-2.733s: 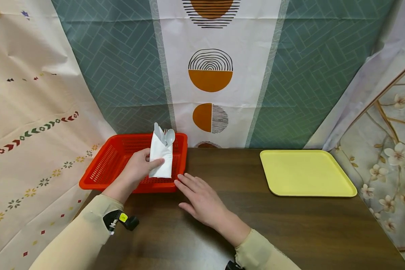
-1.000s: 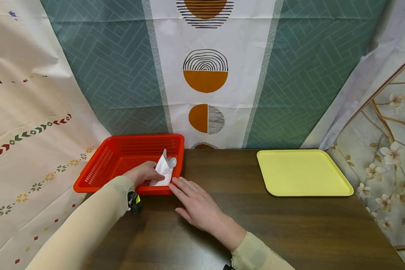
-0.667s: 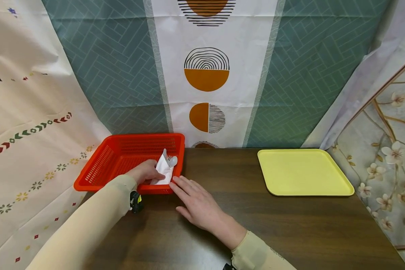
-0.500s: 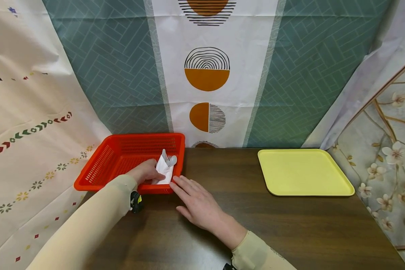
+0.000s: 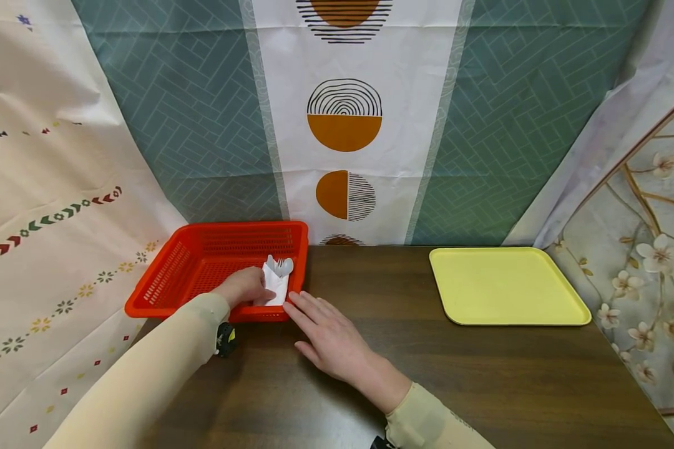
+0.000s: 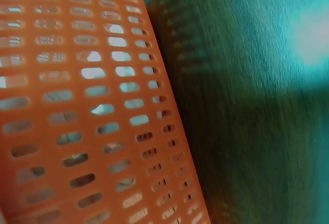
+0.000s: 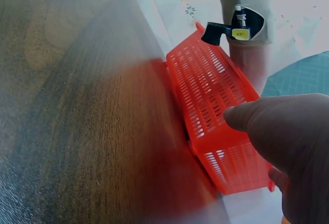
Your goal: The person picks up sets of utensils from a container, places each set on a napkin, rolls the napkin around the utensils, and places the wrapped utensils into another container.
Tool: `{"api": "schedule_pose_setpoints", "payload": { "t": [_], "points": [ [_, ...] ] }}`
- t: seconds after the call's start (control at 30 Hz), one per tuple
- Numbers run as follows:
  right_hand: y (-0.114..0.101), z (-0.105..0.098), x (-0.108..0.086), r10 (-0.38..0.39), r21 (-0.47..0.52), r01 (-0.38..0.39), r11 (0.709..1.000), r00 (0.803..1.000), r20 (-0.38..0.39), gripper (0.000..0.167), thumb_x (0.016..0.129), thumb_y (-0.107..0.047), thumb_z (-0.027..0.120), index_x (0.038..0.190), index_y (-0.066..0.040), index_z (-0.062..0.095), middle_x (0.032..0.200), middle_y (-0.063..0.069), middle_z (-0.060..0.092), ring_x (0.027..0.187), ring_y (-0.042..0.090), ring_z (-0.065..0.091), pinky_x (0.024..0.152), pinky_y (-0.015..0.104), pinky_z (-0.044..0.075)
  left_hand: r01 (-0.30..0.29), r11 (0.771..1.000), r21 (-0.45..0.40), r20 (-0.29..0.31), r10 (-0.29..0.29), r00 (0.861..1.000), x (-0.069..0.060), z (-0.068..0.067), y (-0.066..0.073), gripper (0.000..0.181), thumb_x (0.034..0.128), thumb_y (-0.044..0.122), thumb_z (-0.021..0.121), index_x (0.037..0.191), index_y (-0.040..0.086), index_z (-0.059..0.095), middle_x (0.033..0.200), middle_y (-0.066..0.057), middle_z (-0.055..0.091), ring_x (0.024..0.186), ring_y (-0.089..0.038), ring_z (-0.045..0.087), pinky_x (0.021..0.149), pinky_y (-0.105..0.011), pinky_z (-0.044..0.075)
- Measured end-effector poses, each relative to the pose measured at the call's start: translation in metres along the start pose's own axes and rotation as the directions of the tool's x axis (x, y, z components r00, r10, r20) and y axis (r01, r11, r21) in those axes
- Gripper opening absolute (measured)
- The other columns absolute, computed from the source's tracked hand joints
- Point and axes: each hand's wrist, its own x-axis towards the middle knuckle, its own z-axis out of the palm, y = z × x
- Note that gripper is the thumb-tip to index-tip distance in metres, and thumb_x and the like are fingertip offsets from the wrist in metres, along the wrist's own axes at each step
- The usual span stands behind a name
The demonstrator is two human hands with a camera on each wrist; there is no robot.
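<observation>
Inside the red plastic basket (image 5: 168, 274), at its right end, lies a folded white napkin (image 5: 278, 288) with a plastic knife (image 5: 270, 262), fork and spoon (image 5: 286, 266) poking out of its far end. My left hand (image 5: 243, 285) reaches over the basket's front rim and grips the napkin's left side, thumb on top; its other fingers are hidden. In the left wrist view, white patches show through the slotted basket wall (image 6: 82, 129). My right hand (image 5: 331, 337) is spread, fingertips at the basket's front right corner. Its thumb (image 7: 247, 116) shows before the basket in the right wrist view.
A yellow tray (image 5: 508, 287) lies to the right on the dark wooden table (image 5: 371, 287). Patterned cloths hang behind and at both sides, and the basket stands close to the left and back ones.
My left hand has lowered the napkin with its cutlery from above the basket down into it. Over the last half second the cutlery has tipped flatter. My right hand has stayed nearly still.
</observation>
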Motion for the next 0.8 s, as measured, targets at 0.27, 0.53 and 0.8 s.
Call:
{"api": "schedule_pose_setpoints", "payload": {
  "t": [0.27,0.53,0.8],
  "points": [
    [0.000,-0.001,-0.001,0.015,0.025,-0.015,1.000,1.000,0.004,0.083,0.104,-0.035,0.078,0.174,-0.017,0.036,0.180,0.004,0.032,0.167,0.021,0.023,0.132,0.041,0.023,-0.051,0.998,0.030,0.112,0.047,0.993,0.000,-0.005,0.001,0.046,0.0973,0.030,0.084,0.128,0.000,0.069,0.108,-0.014,0.073,0.098,-0.032,0.064,0.097,-0.049,0.055],
    [0.002,-0.001,-0.003,0.019,0.028,-0.019,0.999,1.000,0.001,0.082,0.104,-0.034,0.078,0.173,-0.015,0.038,0.180,0.004,0.031,0.168,0.022,0.023,0.132,0.042,0.024,-0.111,0.992,0.059,0.159,0.101,0.982,-0.004,-0.008,0.001,0.046,0.1015,0.032,0.079,0.132,-0.001,0.066,0.112,-0.012,0.072,0.100,-0.030,0.062,0.098,-0.050,0.054],
    [0.001,0.000,-0.002,0.014,0.024,-0.014,1.000,1.000,-0.011,0.080,0.104,-0.034,0.078,0.172,-0.014,0.040,0.179,0.006,0.034,0.167,0.023,0.025,0.132,0.042,0.025,-0.076,0.997,0.029,0.108,0.073,0.991,-0.003,-0.006,0.001,0.043,0.1007,0.031,0.080,0.129,-0.001,0.070,0.108,-0.012,0.073,0.097,-0.029,0.063,0.097,-0.047,0.056]
  ]
}}
